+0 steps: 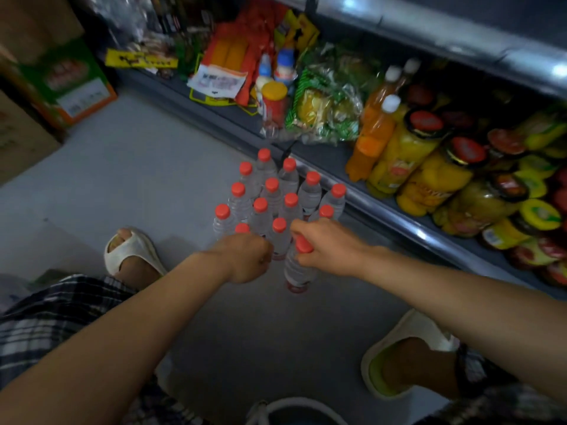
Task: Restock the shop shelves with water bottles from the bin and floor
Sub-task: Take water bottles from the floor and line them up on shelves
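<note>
We see the low shop shelf (362, 191) running from upper left to lower right along the right side, loaded with jars of yellow fruit (429, 182), orange drink bottles (372, 133) and bagged goods (325, 108). Cardboard boxes (61, 84) sit at the far left on the grey floor (122, 179). On that floor, just beside the shelf edge, stands a tight cluster of water bottles (273, 194), all upright with their long axes vertical and red caps pointing up toward us. Nearest us, one water bottle (297, 271) stands apart from the cluster's front row, also upright, cap up. Our right hand (325, 246) curls round the neck of this bottle, fingers closed just under its red cap (303, 244). Our left hand (245, 257) is fisted over the front row of the cluster; we cannot tell whether it grips a bottle beneath. Pale slippers (132, 250) are on our feet either side.
</note>
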Demonstrator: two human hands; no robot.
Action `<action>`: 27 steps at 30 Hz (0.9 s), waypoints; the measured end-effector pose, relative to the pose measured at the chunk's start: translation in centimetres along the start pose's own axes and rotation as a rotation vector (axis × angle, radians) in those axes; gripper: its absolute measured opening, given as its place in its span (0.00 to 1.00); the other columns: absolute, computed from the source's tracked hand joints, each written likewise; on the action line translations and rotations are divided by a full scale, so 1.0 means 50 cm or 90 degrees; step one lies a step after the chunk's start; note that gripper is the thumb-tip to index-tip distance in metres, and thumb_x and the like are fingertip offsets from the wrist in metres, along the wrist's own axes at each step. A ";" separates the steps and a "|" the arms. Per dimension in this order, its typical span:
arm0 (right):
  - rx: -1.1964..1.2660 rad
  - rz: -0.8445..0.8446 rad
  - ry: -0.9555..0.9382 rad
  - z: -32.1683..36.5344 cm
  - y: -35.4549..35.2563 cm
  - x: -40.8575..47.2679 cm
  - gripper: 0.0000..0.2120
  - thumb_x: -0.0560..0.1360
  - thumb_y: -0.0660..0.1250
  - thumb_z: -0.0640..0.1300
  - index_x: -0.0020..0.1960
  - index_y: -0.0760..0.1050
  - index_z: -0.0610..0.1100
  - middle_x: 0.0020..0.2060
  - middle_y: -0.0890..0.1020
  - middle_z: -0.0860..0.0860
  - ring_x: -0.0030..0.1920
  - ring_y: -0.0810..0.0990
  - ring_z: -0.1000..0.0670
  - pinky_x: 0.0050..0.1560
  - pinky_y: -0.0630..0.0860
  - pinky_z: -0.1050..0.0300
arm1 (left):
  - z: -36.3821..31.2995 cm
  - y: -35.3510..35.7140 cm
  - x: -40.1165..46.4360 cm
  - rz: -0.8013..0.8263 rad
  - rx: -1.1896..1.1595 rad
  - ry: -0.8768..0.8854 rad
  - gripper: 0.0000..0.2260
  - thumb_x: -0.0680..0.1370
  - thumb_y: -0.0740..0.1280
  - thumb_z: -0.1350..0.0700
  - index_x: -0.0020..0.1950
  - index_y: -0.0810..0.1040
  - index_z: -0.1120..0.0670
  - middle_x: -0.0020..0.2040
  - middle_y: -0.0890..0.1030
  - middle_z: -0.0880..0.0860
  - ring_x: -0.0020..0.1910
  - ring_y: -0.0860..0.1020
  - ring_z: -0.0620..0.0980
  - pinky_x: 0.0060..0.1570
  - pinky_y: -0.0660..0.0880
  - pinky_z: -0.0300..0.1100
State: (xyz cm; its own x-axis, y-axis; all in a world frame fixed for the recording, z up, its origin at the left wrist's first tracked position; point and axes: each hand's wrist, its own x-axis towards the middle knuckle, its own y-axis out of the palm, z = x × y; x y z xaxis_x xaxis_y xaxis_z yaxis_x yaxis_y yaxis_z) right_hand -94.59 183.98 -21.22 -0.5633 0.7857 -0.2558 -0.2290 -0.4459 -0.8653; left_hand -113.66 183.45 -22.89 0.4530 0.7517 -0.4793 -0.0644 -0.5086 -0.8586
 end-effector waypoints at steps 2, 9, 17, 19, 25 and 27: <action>0.004 -0.029 0.007 0.004 -0.047 -0.017 0.12 0.69 0.68 0.44 0.38 0.63 0.50 0.32 0.70 0.52 0.35 0.71 0.48 0.32 0.62 0.51 | -0.019 -0.048 -0.003 -0.029 0.004 0.025 0.08 0.78 0.61 0.53 0.52 0.78 0.53 0.57 0.79 0.57 0.57 0.77 0.59 0.55 0.74 0.48; -0.013 -0.171 0.025 0.031 -0.239 -0.073 0.10 0.67 0.72 0.45 0.42 0.74 0.43 0.35 0.77 0.49 0.38 0.75 0.48 0.38 0.70 0.49 | -0.068 -0.229 -0.012 -0.164 0.029 0.080 0.09 0.77 0.62 0.53 0.54 0.78 0.53 0.54 0.80 0.57 0.54 0.77 0.59 0.52 0.75 0.52; 0.068 -0.377 0.080 0.034 -0.438 -0.101 0.09 0.65 0.75 0.47 0.39 0.78 0.43 0.32 0.79 0.50 0.31 0.72 0.58 0.34 0.71 0.56 | -0.107 -0.426 -0.012 -0.303 0.022 0.149 0.08 0.78 0.64 0.55 0.51 0.81 0.54 0.50 0.83 0.54 0.51 0.79 0.56 0.50 0.75 0.47; 0.080 -0.424 0.090 0.030 -0.481 -0.100 0.10 0.65 0.76 0.47 0.38 0.78 0.42 0.34 0.81 0.47 0.32 0.74 0.55 0.36 0.75 0.52 | -0.118 -0.475 -0.007 -0.333 0.025 0.145 0.07 0.78 0.64 0.55 0.50 0.81 0.53 0.50 0.83 0.53 0.51 0.79 0.54 0.50 0.74 0.45; 0.171 -0.587 0.068 0.019 -0.626 -0.098 0.11 0.63 0.77 0.48 0.38 0.80 0.42 0.36 0.84 0.46 0.40 0.83 0.46 0.44 0.79 0.45 | -0.165 -0.638 0.011 -0.406 0.035 0.189 0.08 0.78 0.64 0.55 0.52 0.81 0.54 0.50 0.83 0.53 0.50 0.79 0.54 0.51 0.76 0.47; 0.180 -0.660 0.054 0.017 -0.679 -0.094 0.12 0.63 0.76 0.49 0.38 0.80 0.41 0.36 0.84 0.43 0.35 0.81 0.49 0.39 0.79 0.47 | -0.180 -0.687 0.022 -0.429 0.032 0.210 0.08 0.78 0.64 0.56 0.53 0.81 0.55 0.49 0.83 0.53 0.49 0.79 0.53 0.50 0.76 0.48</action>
State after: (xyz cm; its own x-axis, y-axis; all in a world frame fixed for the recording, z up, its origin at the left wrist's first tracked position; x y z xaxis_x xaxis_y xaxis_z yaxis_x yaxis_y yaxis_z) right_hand -84.86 195.04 9.72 0.0643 0.8598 0.5066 -0.7442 0.3795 -0.5496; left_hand -102.94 197.98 7.73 0.6507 0.7250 0.2258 0.2840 0.0434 -0.9578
